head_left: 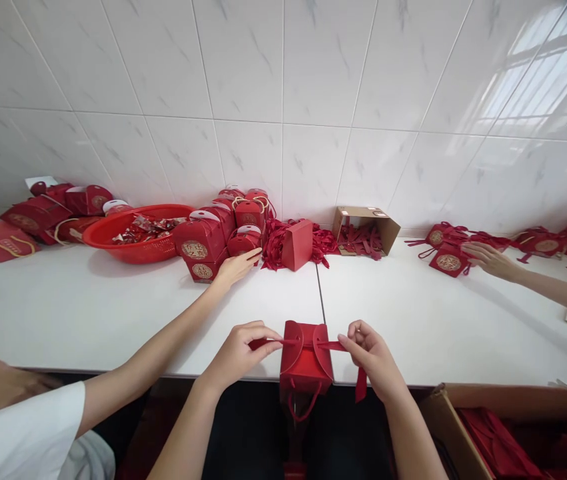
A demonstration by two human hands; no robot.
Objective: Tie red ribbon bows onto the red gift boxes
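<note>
A tiled wall [248,67] runs behind a white table [113,313], which has a seam down its middle. At lower right, an open carton [443,420] holds red pieces. A co-worker's white sleeve [23,440] shows at lower left. On the table, an orange-red basin [128,252] of small wrapped pieces stands between a heap of red boxes [38,213] at far left and a stack of printed boxes [203,233]. Right of the stack lie a ribbon pile [274,248], a plain red piece [298,245] standing in front of it, and a small carton [390,233] on its side with more ribbon in it. Tied boxes [449,260] sit farther right.

One co-worker's hand [237,267] reaches to the stack, another [493,260] to the tied boxes; contact is unclear for both.

The box [306,385] is at the table's near edge, between the person's hands, its cord handle [305,415] hanging below. The left hand [243,350] and right hand [372,353] each pinch the ribbon [332,346] between thumb and finger, on opposite sides of the box. The ribbon crosses the top flaps, and a tail dangles below the right hand.
</note>
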